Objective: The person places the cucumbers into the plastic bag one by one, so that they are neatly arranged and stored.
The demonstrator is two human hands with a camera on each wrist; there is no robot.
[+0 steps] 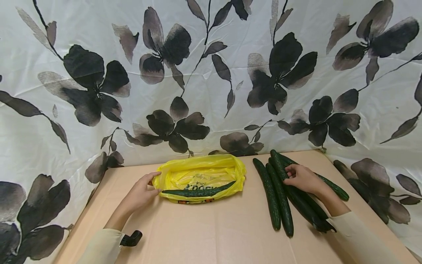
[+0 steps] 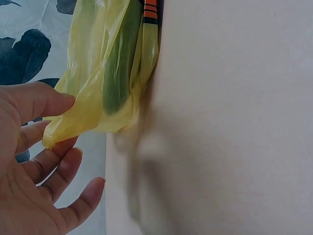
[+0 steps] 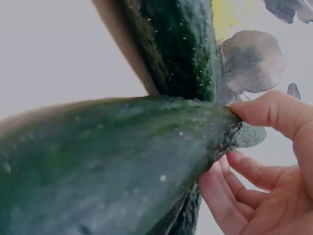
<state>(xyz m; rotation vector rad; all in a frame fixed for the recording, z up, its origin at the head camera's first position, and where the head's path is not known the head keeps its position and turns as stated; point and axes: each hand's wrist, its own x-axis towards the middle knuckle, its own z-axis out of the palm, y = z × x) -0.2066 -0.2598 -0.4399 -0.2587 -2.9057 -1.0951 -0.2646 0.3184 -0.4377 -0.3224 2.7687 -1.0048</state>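
Note:
A yellow plastic bag (image 1: 171,168) lies with its mouth spread, and one dark green cucumber (image 1: 199,191) rests along its near side. My left hand (image 1: 141,193) pinches the bag's left end; the left wrist view shows the thumb on the yellow film (image 2: 85,95) and fingertips behind it. To the right, several cucumbers lie close together. My right hand (image 1: 302,179) grips one of these, a long cucumber (image 1: 298,201), near its far end. In the right wrist view the thumb presses the held cucumber (image 3: 107,161) from above, with fingers beneath.
Two cucumbers lie side by side left of the right hand, the outer cucumber (image 1: 268,194) nearest the bag. Another cucumber (image 1: 334,187) slants out beyond the right wrist. Floral cloth (image 1: 230,91) hangs behind the tan tabletop (image 1: 197,234).

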